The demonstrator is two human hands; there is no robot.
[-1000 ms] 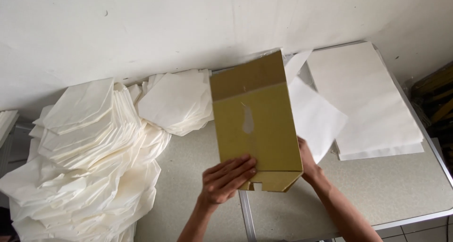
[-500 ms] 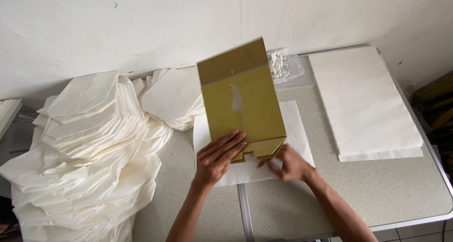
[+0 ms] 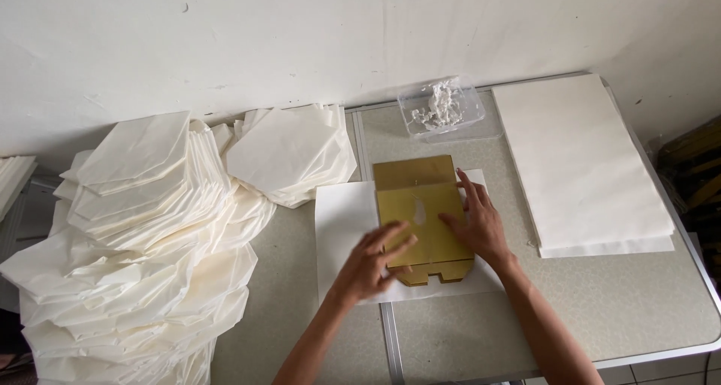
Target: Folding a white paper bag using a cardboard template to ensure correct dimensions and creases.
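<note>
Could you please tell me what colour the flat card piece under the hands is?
The card piece is shiny gold with a pale smudge near its middle, clearest in the head view.

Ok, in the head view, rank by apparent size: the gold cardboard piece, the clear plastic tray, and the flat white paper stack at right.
1. flat white paper stack
2. gold cardboard piece, partly covered by both hands
3. clear plastic tray, which lies farther from the camera

Wall (image 3: pixel 300 32): white, scuffed, at 12 o'clock. Table (image 3: pixel 623 302): speckled grey top, metal edge. Floor tiles (image 3: pixel 676 370): pale, at 5 o'clock.
</note>
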